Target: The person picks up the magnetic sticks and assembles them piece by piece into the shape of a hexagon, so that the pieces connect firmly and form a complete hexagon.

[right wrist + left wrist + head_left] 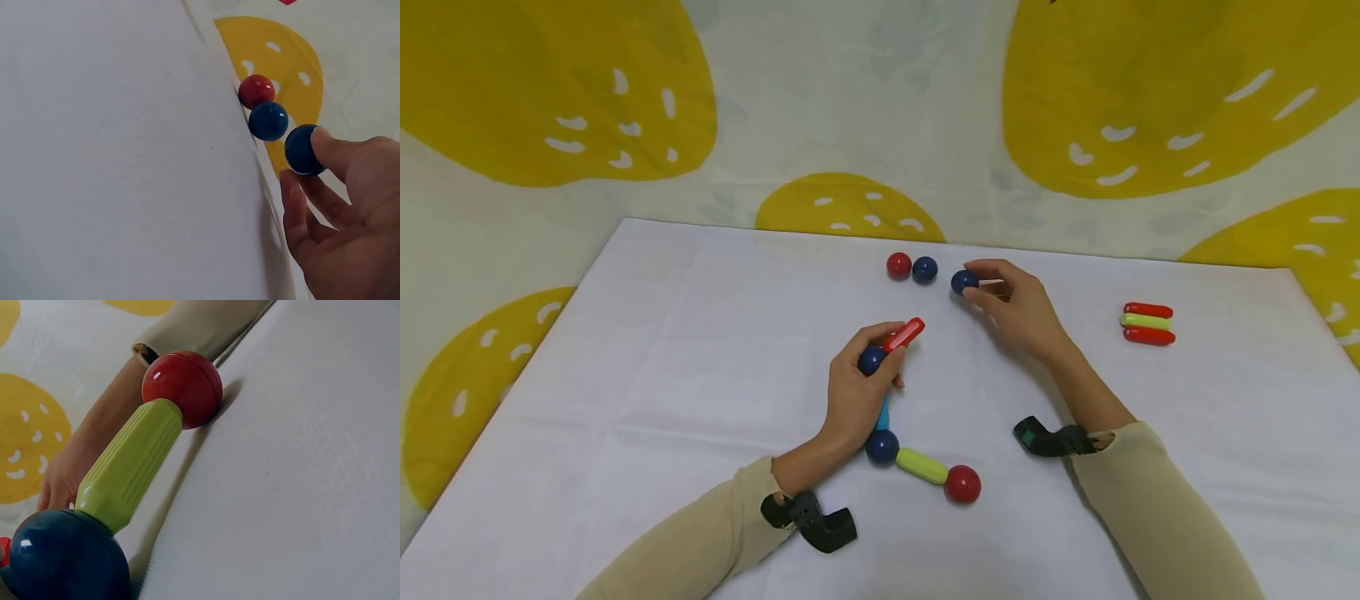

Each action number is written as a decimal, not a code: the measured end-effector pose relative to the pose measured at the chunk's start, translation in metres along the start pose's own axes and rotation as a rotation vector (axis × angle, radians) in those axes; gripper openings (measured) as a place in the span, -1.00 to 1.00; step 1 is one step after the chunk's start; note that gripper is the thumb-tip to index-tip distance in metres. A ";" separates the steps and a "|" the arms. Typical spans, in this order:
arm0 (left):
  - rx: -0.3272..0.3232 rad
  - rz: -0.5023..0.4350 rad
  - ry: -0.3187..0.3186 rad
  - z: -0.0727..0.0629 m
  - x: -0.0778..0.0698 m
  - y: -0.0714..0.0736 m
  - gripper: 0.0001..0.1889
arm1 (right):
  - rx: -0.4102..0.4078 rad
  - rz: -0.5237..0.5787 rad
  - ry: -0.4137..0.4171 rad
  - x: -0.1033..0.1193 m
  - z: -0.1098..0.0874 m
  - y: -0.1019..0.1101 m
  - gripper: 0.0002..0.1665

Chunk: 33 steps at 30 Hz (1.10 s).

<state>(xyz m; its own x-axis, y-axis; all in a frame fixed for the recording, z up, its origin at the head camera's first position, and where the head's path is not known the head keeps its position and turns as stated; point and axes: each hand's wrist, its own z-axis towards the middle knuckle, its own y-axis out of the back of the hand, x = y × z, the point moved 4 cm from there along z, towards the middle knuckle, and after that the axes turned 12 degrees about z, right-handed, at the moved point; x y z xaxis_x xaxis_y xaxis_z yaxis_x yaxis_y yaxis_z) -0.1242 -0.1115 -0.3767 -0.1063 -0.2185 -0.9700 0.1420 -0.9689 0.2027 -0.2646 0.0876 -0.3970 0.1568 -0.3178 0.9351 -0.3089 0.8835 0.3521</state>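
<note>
My left hand (pixel 853 400) grips a dark blue ball (pixel 872 360) with a red stick (pixel 904 334) at its upper right. From that ball a light blue stick (pixel 883 414), partly covered by the hand, leads down to another dark blue ball (pixel 882 447). The chain carries on through a ribbed lime green stick (pixel 131 462) to a red ball (pixel 182 390) at its end. Toward the back of the table, my right hand (pixel 1017 310) pinches a loose dark blue ball (pixel 304 150) between thumb and fingers.
Just left of the right hand, a red ball (pixel 898 265) and a dark blue ball (pixel 925 269) sit side by side near the back edge. Two red sticks and a lime green stick (pixel 1146 321) lie together at the right. A white cloth (pixel 662 350) covers the table.
</note>
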 end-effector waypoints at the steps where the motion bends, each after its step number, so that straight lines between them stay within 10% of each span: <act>1: 0.004 0.000 -0.003 0.000 0.000 -0.001 -0.69 | -0.002 0.036 -0.003 0.000 -0.003 0.003 -0.54; 13: -0.011 0.016 -0.012 -0.001 -0.004 0.000 -0.70 | 0.112 0.331 0.030 0.016 -0.012 0.008 -0.52; 33: -0.020 0.013 -0.003 0.000 0.000 -0.001 -0.70 | 0.312 0.301 0.041 0.034 -0.020 -0.012 -0.54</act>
<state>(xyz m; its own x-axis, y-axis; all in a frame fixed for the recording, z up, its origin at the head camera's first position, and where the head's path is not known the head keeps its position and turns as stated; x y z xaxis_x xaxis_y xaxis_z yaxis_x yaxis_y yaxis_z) -0.1240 -0.1102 -0.3766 -0.1075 -0.2312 -0.9669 0.1632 -0.9635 0.2123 -0.2364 0.0730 -0.3705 0.0515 -0.0428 0.9978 -0.6142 0.7864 0.0654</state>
